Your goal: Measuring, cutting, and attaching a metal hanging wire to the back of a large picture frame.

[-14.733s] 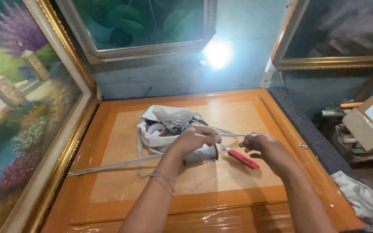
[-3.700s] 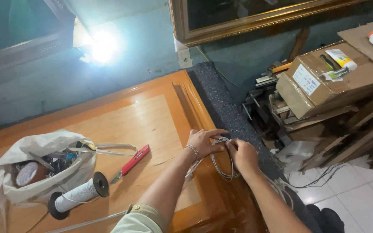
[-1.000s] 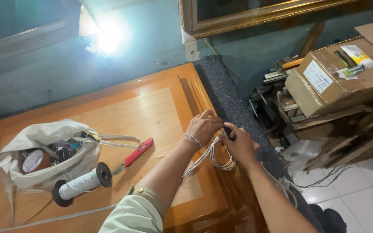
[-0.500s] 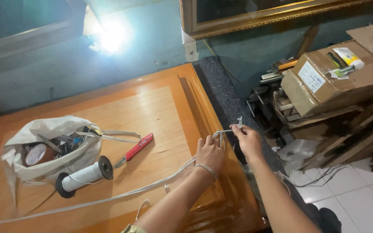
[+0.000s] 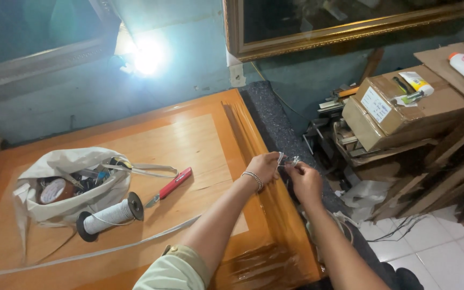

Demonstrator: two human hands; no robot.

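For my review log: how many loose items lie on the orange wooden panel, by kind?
White bag of odds and ends: 1
Spool of white cord: 1
Red-handled cutter: 1
Long pale strap across the panel: 1
Total: 4
Both hands, left hand and right hand, pinch a thin white cord at the panel's right edge.

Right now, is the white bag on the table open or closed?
Open: the white bag gapes upward, showing a tape roll and small tools inside.
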